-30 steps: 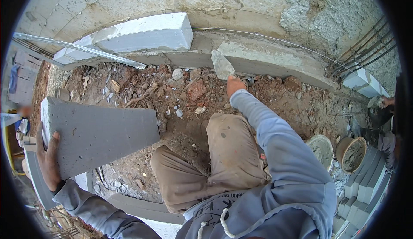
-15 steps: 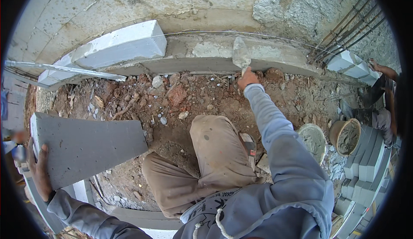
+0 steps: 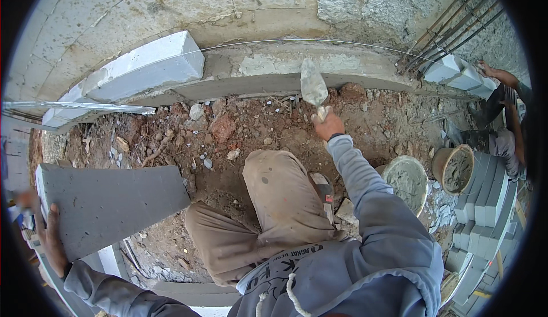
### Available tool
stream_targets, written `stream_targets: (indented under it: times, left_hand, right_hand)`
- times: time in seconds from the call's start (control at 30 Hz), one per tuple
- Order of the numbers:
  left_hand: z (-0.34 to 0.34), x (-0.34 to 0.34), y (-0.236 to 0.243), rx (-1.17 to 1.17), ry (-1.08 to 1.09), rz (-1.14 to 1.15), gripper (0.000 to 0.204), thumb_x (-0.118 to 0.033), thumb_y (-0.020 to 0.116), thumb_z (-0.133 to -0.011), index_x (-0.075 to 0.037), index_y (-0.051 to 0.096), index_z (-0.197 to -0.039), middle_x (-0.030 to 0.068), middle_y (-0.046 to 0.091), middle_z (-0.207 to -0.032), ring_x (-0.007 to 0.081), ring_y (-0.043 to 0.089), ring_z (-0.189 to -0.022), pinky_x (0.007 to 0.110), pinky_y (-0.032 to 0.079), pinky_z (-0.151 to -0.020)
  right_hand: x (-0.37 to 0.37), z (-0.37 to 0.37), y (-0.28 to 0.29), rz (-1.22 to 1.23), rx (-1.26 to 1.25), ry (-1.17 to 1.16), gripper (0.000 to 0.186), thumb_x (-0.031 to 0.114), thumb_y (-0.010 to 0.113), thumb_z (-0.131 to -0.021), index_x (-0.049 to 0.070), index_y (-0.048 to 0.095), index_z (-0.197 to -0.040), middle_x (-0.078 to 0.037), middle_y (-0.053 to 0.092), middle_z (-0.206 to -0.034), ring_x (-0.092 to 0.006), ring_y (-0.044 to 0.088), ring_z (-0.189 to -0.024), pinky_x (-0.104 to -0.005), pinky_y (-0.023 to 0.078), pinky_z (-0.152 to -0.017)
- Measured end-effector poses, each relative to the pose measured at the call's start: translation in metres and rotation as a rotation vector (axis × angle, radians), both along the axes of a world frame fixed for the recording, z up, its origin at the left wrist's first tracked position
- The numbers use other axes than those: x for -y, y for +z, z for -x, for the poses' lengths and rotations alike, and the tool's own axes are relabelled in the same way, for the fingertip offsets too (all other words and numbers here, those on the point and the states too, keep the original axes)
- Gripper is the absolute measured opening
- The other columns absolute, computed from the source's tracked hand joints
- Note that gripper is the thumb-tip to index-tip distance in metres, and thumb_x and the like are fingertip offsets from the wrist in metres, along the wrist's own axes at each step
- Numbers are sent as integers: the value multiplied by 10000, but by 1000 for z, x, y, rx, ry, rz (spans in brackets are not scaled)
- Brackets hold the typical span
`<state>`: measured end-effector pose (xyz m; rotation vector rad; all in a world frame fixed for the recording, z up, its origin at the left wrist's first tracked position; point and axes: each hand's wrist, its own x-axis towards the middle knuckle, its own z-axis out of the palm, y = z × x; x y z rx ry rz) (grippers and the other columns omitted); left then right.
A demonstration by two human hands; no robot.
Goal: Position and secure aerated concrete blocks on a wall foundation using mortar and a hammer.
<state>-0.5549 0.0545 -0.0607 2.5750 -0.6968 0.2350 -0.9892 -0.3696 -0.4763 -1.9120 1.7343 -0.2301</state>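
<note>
My right hand [image 3: 329, 126] is wrapped round the handle of a pointed trowel [image 3: 313, 83]. The mortar-smeared blade points away from me, its tip over the concrete footing [image 3: 251, 83], where wet mortar [image 3: 274, 63] is spread along the top. At the left, a large grey lightweight block [image 3: 114, 206] stands tilted beside my left knee. My left hand [image 3: 51, 237] grips its outer end, thumb on the near face; the other fingers are partly hidden behind it. A thin string line [image 3: 297, 39] runs above the footing, from a white laid block [image 3: 151, 66] toward the right.
Steel rebars [image 3: 456, 29] rise at the footing's right end. Two buckets, one with grey mortar [image 3: 406, 181] and a brown one [image 3: 454, 170], stand at my right near stacked blocks [image 3: 485, 203]. Another person's arm [image 3: 502, 77] reaches to blocks there. Rubble [image 3: 222, 128] covers the ground.
My right hand has drawn the trowel slightly back toward me, its blade now lower over the footing's front edge. My left hand keeps hold of the block. The view has shifted slightly.
</note>
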Motion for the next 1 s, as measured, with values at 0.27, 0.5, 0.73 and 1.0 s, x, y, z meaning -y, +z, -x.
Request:
stream_targets:
  times: [0.27,0.5,0.73,1.0]
  left_hand:
    - [8,6,5,-28,22,-55,768,-505,607,-852,-16,427,-1415,193,471,-1377,279,489,-1205,348,356,-1028]
    - [6,2,3,-43,82,-64,749,-528,587,-858,-65,434,-1427,183,487,-1375,261,518,-1171,338,375,-1008]
    - [-1,11,6,-40,48,-78,754,-524,598,-855,-51,439,-1419,182,493,-1364,257,513,-1173,340,375,-1005]
    - [3,21,9,-23,56,-134,803,-528,608,-844,17,420,-1403,186,514,-1316,256,505,-1154,329,361,-994]
  right_hand:
    - [62,-7,-44,114,36,-187,583,418,549,-885,-61,475,-1208,-318,635,-1024,-462,610,-987,-506,479,-877]
    - [-27,49,-40,-87,-58,-18,640,429,572,-861,-77,463,-1239,-328,623,-1055,-465,599,-1015,-503,471,-899]
    - [-11,54,-21,70,60,-230,561,414,594,-843,-30,553,-1183,-325,638,-999,-456,611,-994,-505,470,-876]
    - [26,41,-38,228,110,-256,539,344,621,-845,-25,519,-1224,-290,595,-1131,-442,588,-1032,-473,481,-874]
